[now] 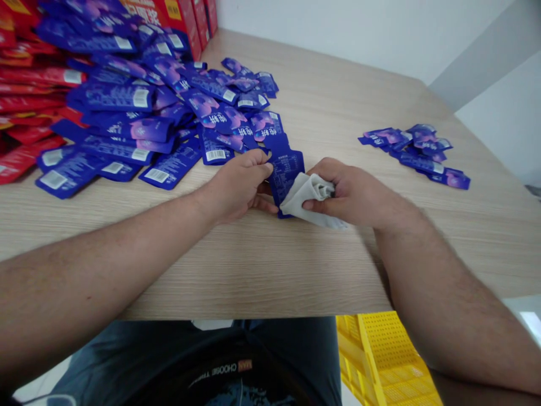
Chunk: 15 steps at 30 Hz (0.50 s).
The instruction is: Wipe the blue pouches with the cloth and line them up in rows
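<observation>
My left hand (239,186) pinches the top of a blue foil sachet (288,175) with printed text on its back. My right hand (350,194) grips a folded white cloth (305,200) pressed against the lower part of that sachet. A small silvery bit shows in the cloth's fold, too small to identify. To the left of my hands lies a large heap of blue sachets (116,96), its nearest ones close to my left hand. A smaller group of blue sachets (416,152) lies to the right.
Red sachets (34,76) lie heaped beyond the blue ones at the far left, with red cartons (181,22) behind them. The light wood-grain table (329,96) meets a white wall. A yellow perforated crate (380,361) sits below the table's near edge, by my right arm.
</observation>
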Available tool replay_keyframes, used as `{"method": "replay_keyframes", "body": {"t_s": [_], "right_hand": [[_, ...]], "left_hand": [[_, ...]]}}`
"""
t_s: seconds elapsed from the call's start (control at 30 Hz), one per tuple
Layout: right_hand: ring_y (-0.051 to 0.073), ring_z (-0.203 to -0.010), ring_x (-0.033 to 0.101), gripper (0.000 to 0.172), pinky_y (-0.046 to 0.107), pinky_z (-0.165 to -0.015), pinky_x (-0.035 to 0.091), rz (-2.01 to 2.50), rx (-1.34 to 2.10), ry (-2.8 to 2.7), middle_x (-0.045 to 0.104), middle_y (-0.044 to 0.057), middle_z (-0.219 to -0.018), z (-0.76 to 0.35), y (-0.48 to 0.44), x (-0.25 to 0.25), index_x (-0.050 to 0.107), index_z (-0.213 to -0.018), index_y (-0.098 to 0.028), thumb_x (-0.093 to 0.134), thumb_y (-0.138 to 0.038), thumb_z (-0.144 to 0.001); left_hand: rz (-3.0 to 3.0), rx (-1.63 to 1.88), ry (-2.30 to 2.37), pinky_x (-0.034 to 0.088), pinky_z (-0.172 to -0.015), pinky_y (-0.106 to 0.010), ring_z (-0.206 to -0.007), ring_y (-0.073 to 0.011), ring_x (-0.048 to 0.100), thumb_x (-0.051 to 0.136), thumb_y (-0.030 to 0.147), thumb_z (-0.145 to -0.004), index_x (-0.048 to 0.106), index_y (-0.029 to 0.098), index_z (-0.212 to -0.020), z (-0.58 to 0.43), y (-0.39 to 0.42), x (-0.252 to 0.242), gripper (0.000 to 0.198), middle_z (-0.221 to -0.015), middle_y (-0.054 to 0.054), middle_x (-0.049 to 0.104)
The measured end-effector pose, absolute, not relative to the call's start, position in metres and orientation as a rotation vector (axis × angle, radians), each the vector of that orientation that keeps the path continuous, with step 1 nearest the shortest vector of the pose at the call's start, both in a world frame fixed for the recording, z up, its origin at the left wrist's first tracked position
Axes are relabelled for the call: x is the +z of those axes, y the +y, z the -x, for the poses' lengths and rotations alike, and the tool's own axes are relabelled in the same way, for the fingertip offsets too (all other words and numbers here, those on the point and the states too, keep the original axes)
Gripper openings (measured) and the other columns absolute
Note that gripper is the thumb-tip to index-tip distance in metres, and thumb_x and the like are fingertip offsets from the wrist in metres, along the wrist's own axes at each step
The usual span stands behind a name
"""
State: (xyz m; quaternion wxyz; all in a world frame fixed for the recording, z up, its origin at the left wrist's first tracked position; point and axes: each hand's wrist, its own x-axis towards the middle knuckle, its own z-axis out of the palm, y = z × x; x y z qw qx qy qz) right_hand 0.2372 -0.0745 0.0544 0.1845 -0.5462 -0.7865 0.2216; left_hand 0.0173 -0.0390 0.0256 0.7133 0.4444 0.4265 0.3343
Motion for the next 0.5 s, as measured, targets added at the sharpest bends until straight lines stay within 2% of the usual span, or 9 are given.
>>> {"method": "replay_keyframes", "body": {"t_s": [0.23, 0.37, 0.5], "right_hand": [[0.029, -0.094, 0.065, 0.02, 0.042, -0.081, 0.049, 1.624, 0.333, -1.867, 0.07, 0.006, -0.095, -0.229, -0.071, 0.054, 0.068, -0.091, -0.023, 0.073, -0.041, -0.083], [0.026, -0.085, 0.064, 0.019, 0.041, -0.077, 0.049, 1.712, 0.302, -1.707, 0.07, 0.005, -0.09, -0.24, -0.064, 0.046, 0.068, -0.094, -0.023, 0.072, -0.039, -0.084], [0.026, -0.083, 0.066, 0.026, 0.04, -0.075, 0.051, 1.685, 0.382, -1.626, 0.073, 0.005, -0.09, -0.257, -0.058, 0.039, 0.07, -0.101, -0.021, 0.071, -0.043, -0.086]], "left_hand": [[-1.472, 0.501, 0.852, 0.051, -0.043, -0.027, -0.047, -0.0177, 0.062, 0.058, 0.018, -0.092, 0.053, 0.024, -0.079, -0.011, -0.048, 0.024, 0.016, -0.061, 0.001, 0.063], [-1.379, 0.489, 0.782, 0.052, -0.046, -0.025, -0.048, -0.0158, 0.062, 0.059, 0.02, -0.093, 0.053, 0.023, -0.079, -0.008, -0.05, 0.024, 0.016, -0.061, 0.001, 0.064], [-1.267, 0.593, 0.676, 0.052, -0.05, -0.023, -0.054, -0.0128, 0.06, 0.065, 0.025, -0.091, 0.053, 0.022, -0.08, -0.005, -0.047, 0.018, 0.016, -0.065, 0.003, 0.06]]}}
